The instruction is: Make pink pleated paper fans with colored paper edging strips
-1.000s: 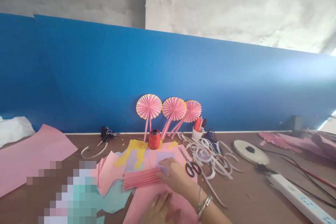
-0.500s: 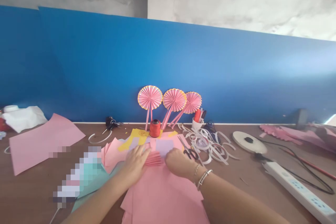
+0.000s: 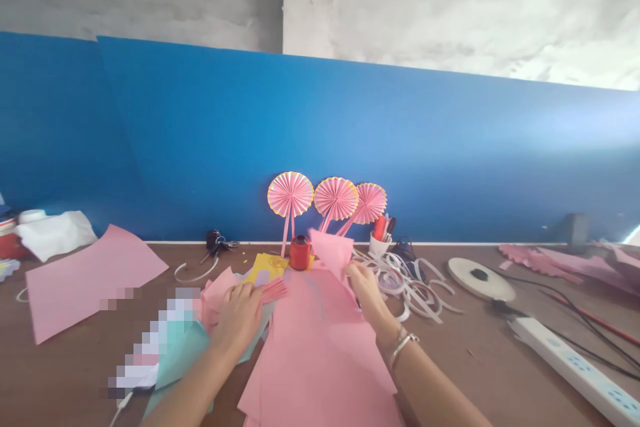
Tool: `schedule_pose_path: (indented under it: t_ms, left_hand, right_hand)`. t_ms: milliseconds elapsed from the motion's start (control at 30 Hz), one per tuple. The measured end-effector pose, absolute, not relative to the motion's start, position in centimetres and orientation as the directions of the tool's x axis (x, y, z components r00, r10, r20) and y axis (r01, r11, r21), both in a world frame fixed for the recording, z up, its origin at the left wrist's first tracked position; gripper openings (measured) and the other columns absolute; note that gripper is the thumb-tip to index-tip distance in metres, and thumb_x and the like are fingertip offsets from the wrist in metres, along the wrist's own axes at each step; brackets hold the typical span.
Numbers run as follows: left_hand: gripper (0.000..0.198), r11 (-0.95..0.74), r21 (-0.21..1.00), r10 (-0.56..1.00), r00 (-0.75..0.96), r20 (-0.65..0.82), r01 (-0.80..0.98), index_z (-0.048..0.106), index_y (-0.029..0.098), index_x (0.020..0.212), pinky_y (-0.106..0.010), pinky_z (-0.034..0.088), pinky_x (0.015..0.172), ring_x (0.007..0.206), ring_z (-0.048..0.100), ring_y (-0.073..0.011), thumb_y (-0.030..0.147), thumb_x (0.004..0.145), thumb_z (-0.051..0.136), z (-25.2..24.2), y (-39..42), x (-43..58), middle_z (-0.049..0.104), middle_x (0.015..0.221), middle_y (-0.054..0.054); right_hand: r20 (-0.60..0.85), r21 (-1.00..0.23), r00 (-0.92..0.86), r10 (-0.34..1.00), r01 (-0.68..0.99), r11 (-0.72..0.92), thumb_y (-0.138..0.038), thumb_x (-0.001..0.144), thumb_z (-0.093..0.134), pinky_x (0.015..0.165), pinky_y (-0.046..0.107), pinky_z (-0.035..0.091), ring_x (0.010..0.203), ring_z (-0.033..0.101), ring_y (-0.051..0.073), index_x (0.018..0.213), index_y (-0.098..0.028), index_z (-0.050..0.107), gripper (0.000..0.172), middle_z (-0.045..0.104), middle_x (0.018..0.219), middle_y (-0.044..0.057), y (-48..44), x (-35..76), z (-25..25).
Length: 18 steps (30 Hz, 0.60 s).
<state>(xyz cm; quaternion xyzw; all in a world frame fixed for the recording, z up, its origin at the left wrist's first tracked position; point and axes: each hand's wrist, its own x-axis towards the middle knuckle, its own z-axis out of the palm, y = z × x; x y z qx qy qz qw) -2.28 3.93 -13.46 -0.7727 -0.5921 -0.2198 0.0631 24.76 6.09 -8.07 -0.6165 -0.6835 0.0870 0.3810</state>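
Observation:
My left hand [image 3: 240,312] is closed on a folded pink paper [image 3: 275,289], whose pleats stick out to the right of its fingers. My right hand [image 3: 364,283] pinches a pink sheet [image 3: 334,255], its far end lifted and bent up. Between and below both hands lies a stack of pink paper [image 3: 320,353]. Just beyond the stack stands a red thread spool [image 3: 300,253]. Yellow paper [image 3: 265,268] lies left of the spool. Teal paper [image 3: 183,353] is under my left forearm.
Three pink pleated round fans [image 3: 291,195] lean on the blue panel [image 3: 200,133]. White strips [image 3: 410,287] curl beside a cup of pens [image 3: 379,243]. A round white disc [image 3: 481,279] and a power strip [image 3: 575,363] are right; a large pink sheet [image 3: 90,280] is left.
My left hand has moved left with the pleated paper. My right hand has moved right, and a pink sheet now rises from it. The view has shifted slightly.

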Motion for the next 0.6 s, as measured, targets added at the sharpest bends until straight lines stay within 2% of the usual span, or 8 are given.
schedule_pose_path:
  t_ms: [67, 133, 200, 233, 300, 367, 467, 600]
  left_hand:
    - [0.037, -0.311, 0.287, 0.88, 0.16, 0.448, 0.906, 0.062, 0.02, 0.113, -0.047, 0.032, 0.098, 0.113, 0.048, -0.0294, 0.015, 0.079, 0.046, -13.4, 3.8, -1.9, 0.061, 0.115, -0.011]
    - [0.035, -0.35, 0.544, 0.898, 0.108, 0.426, 0.763, 0.063, 0.02, 0.113, -0.048, 0.028, 0.103, 0.12, 0.043, -0.0309, 0.029, 0.08, 0.052, -12.9, 3.4, -1.2, 0.057, 0.123, -0.011]
    - [0.04, -0.28, 0.864, 0.96, 0.117, 0.254, 0.419, 0.063, 0.02, 0.111, -0.044, 0.035, 0.101, 0.117, 0.048, -0.0295, 0.045, 0.082, 0.05, -11.9, 2.9, -0.6, 0.059, 0.122, -0.011]
    - [0.048, -0.153, 0.971, 0.978, 0.166, 0.123, 0.184, 0.061, 0.019, 0.114, -0.044, 0.041, 0.095, 0.113, 0.053, -0.0292, 0.053, 0.085, 0.043, -11.4, 2.7, -0.4, 0.06, 0.121, -0.012]
    - [0.064, 0.112, 0.979, 0.954, 0.294, -0.058, -0.172, 0.057, 0.018, 0.12, -0.044, 0.047, 0.087, 0.105, 0.059, -0.0301, 0.065, 0.084, 0.034, -10.8, 2.2, -0.1, 0.063, 0.117, -0.014]
    - [0.061, 0.284, 0.908, 0.923, 0.344, -0.173, -0.307, 0.056, 0.016, 0.118, -0.042, 0.049, 0.083, 0.101, 0.062, -0.0303, 0.062, 0.079, 0.049, -10.8, 1.9, -0.3, 0.067, 0.109, -0.014]
    - [0.054, 0.387, 0.87, 0.914, 0.25, -0.319, -0.305, 0.058, 0.015, 0.11, -0.04, 0.051, 0.077, 0.092, 0.066, -0.0308, 0.033, 0.063, 0.076, -11.7, 2.2, -0.9, 0.071, 0.096, -0.012]
    - [0.051, 0.413, 0.849, 0.91, 0.164, -0.38, -0.33, 0.057, 0.015, 0.106, -0.041, 0.053, 0.076, 0.088, 0.068, -0.0309, 0.02, 0.059, 0.076, -11.8, 2.8, -2.3, 0.072, 0.09, -0.011]
  right_hand:
    - [0.431, -0.639, 0.088, 0.898, 0.733, 0.235, -0.022, 0.078, 0.028, 0.047, 0.022, 0.035, 0.052, 0.046, 0.013, 0.064, -0.017, 0.049, 0.025, 0.048, 0.054, -0.001, 6.0, 24.8, -7.0]
    - [0.488, -0.647, 0.082, 0.869, 0.702, 0.297, -0.023, 0.077, 0.035, 0.053, 0.023, 0.038, 0.058, 0.049, 0.015, 0.065, -0.017, 0.05, 0.02, 0.052, 0.06, 0.001, 5.1, 24.2, -6.1]
    - [0.618, -0.557, -0.036, 0.785, 0.684, 0.47, -0.019, 0.075, 0.042, 0.064, 0.026, 0.04, 0.068, 0.051, 0.017, 0.07, -0.017, 0.053, 0.012, 0.056, 0.07, 0.003, 3.4, 22.9, -6.0]
    - [0.643, -0.475, -0.165, 0.748, 0.68, 0.559, -0.016, 0.073, 0.043, 0.067, 0.028, 0.04, 0.073, 0.052, 0.017, 0.073, -0.017, 0.054, 0.011, 0.057, 0.074, 0.004, 2.3, 22.1, -6.2]
    - [0.581, -0.276, -0.467, 0.666, 0.657, 0.702, -0.011, 0.073, 0.045, 0.069, 0.03, 0.039, 0.074, 0.051, 0.018, 0.075, -0.018, 0.056, 0.013, 0.059, 0.076, 0.005, 0.2, 20.4, -7.3]
    - [0.482, -0.176, -0.642, 0.596, 0.596, 0.784, -0.013, 0.076, 0.048, 0.07, 0.032, 0.039, 0.077, 0.052, 0.02, 0.074, -0.019, 0.058, 0.011, 0.061, 0.078, 0.005, -1.3, 19.3, -8.7]
    - [0.475, -0.339, -0.597, 0.646, 0.553, 0.761, -0.024, 0.078, 0.056, 0.074, 0.033, 0.042, 0.083, 0.054, 0.02, 0.09, -0.021, 0.063, 0.014, 0.064, 0.093, 0.006, -1.3, 19.9, -10.5]
    - [0.464, -0.707, -0.082, 0.882, 0.565, 0.425, -0.031, 0.085, 0.045, 0.085, 0.038, 0.043, 0.095, 0.056, 0.024, 0.095, -0.018, 0.064, 0.025, 0.065, 0.1, 0.011, 1.8, 23.3, -11.6]
